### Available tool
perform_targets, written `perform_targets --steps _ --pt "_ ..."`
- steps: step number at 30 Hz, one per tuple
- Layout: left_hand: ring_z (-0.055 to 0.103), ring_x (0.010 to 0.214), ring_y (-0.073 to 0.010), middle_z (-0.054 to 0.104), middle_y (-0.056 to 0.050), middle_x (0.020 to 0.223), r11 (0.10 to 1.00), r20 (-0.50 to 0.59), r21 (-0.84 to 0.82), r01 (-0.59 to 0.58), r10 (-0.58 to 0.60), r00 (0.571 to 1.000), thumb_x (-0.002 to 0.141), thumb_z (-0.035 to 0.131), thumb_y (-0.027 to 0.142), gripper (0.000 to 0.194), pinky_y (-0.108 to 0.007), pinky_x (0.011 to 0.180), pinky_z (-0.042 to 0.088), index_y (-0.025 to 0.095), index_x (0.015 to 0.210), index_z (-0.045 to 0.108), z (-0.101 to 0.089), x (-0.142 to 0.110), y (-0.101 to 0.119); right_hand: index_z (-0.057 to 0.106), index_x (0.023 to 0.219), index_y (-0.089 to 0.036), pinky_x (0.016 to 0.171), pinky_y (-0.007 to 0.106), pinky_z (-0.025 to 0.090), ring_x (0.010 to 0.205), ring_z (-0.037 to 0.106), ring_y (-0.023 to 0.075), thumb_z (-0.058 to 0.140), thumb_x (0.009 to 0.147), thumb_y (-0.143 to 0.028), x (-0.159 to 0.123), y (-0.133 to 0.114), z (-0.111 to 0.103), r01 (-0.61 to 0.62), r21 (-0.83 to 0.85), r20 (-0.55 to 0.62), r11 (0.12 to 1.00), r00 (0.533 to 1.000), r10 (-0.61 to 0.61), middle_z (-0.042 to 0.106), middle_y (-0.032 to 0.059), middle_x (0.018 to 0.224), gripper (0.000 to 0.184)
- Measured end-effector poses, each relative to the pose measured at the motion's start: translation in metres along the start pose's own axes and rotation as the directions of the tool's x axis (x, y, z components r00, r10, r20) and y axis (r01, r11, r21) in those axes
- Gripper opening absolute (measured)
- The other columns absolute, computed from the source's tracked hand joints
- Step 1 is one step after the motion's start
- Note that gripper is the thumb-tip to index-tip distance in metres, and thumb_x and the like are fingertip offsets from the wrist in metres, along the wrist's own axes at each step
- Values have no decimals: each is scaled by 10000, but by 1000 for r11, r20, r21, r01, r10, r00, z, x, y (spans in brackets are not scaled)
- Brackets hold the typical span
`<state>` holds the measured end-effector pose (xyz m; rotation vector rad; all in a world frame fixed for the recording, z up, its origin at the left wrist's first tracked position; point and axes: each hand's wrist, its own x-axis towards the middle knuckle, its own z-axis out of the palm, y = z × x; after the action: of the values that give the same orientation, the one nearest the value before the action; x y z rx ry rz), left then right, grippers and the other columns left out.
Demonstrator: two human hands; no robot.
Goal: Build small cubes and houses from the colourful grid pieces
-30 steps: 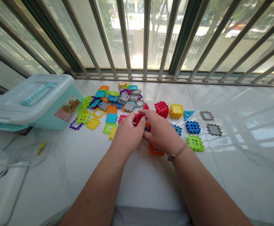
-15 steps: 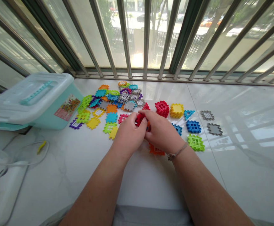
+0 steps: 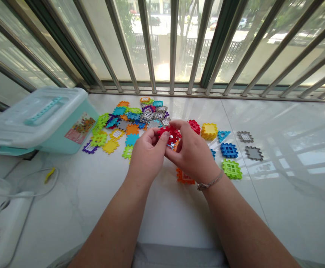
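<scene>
My left hand [image 3: 147, 154] and my right hand [image 3: 192, 152] are raised together above the white sill, fingers pinched on a cluster of red interlocking plastic tiles [image 3: 169, 134] held between them. An orange tile piece [image 3: 185, 176] lies on the sill just under my right wrist. A red cube [image 3: 194, 125] and a yellow cube [image 3: 209, 131] made of tiles stand just beyond my right hand. A pile of loose coloured tiles [image 3: 131, 121] spreads out behind my left hand.
A pale teal lidded storage box [image 3: 42, 121] stands at the left. Blue [image 3: 229, 150], green [image 3: 232, 169] and grey [image 3: 253, 153] tiles lie to the right. Metal window bars [image 3: 173, 44] close off the far edge. White cables [image 3: 19, 193] lie at the near left.
Both hands have lifted off the sill and moved slightly away from me, raising the red tile cluster. The red piece now shows more between the fingertips.
</scene>
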<state>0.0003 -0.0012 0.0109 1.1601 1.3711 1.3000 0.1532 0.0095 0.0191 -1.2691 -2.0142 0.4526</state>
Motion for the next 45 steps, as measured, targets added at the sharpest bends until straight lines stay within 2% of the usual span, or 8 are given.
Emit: perform_targets --steps 4,11,18,23,29,34,39,45 --pt "762 931 -203 808 -44 996 998 -10 -68 4 -5 1000 990 773 437 241 -280 814 573 219 1088 740 0 2 -3 611 1458 -204 958 416 646 1272 742 323 752 982 -325 1 2 0 55 -9 -55 998 997 -56 726 160 1444 511" --pt "698 810 -192 769 -40 951 983 -44 -181 32 -41 998 1038 692 519 311 -291 737 576 236 1143 768 -3 6 -15 653 1402 -198 1020 507 621 1289 712 371 853 943 -350 2 5 -3 65 -35 -127 997 989 -69 710 178 1412 524" --pt "684 833 -172 779 -37 967 978 -34 -210 -7 0 999 969 817 498 271 -261 746 564 237 1041 828 0 0 -1 650 1469 -224 1033 488 621 1292 730 347 834 981 -378 2 8 -3 86 -22 -110 996 990 -88 753 144 1418 544" --pt "720 923 -163 783 -36 985 965 22 -258 37 -32 999 913 885 407 225 -236 791 560 215 1000 805 2 -1 8 687 1343 -256 945 402 642 1185 765 280 812 958 -264 1 6 -5 150 63 -87 987 986 -144 779 77 1375 405" --pt "699 739 -125 742 4 877 858 25 -468 212 -226 974 773 946 262 403 -214 650 536 197 1087 702 2 -2 20 643 1298 -277 786 363 652 1006 763 214 820 946 -228 0 3 -4 170 140 -94 975 983 -158 715 72 1498 397" --pt "733 746 -133 767 2 867 867 -62 -487 106 -155 986 725 968 212 497 -216 658 559 192 1128 677 3 1 20 623 1278 -279 765 386 661 948 741 213 835 966 -301 0 6 -3 173 157 -129 972 980 -154 670 109 1523 378" --pt "721 736 -129 756 15 848 885 -87 -461 63 -115 990 747 949 245 447 -228 664 558 202 1101 681 4 1 19 585 1360 -295 774 419 644 683 659 134 875 949 -298 -1 6 -3 158 105 -169 982 976 -139 680 87 1490 503" --pt "722 758 -136 795 12 903 902 -127 -422 92 -159 979 751 931 243 541 -243 690 557 239 1194 620 2 0 21 644 1290 -248 723 348 585 648 635 123 833 997 -308 1 7 -4 154 53 -252 987 958 -136 750 54 1274 354"
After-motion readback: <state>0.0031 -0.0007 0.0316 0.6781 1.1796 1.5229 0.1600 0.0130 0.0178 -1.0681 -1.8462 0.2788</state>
